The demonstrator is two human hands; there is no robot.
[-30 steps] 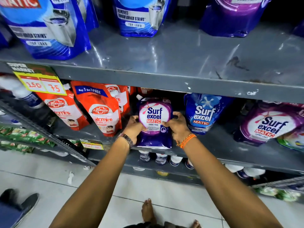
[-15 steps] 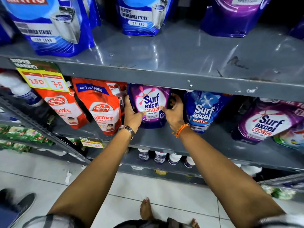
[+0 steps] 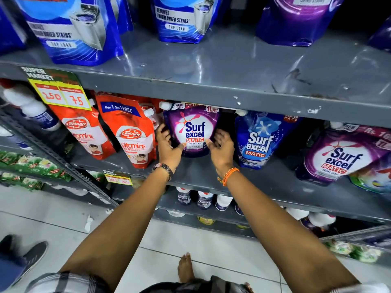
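Note:
A purple Surf excel Matic front-load pouch (image 3: 193, 132) stands upright on the grey middle shelf (image 3: 264, 182), between a red Lifebuoy pouch (image 3: 132, 134) and a blue Surf excel pouch (image 3: 259, 140). My left hand (image 3: 167, 145) is at the pouch's lower left, fingers spread, thumb at its edge. My right hand (image 3: 221, 148) is at its lower right, fingers loose, thumb tip near the pouch. Neither hand grips it.
The upper shelf (image 3: 232, 66) carries large blue (image 3: 69, 28) and purple detergent pouches. Another purple Surf excel pouch (image 3: 338, 157) leans at the right. Bottles (image 3: 204, 199) stand on the lower shelf. A yellow price tag (image 3: 61, 96) hangs at left. A shoe (image 3: 31, 254) is on the tiled floor.
The purple pouch went from the shelf's front edge back and up into the row. Both hands have let go of its sides and opened beside it.

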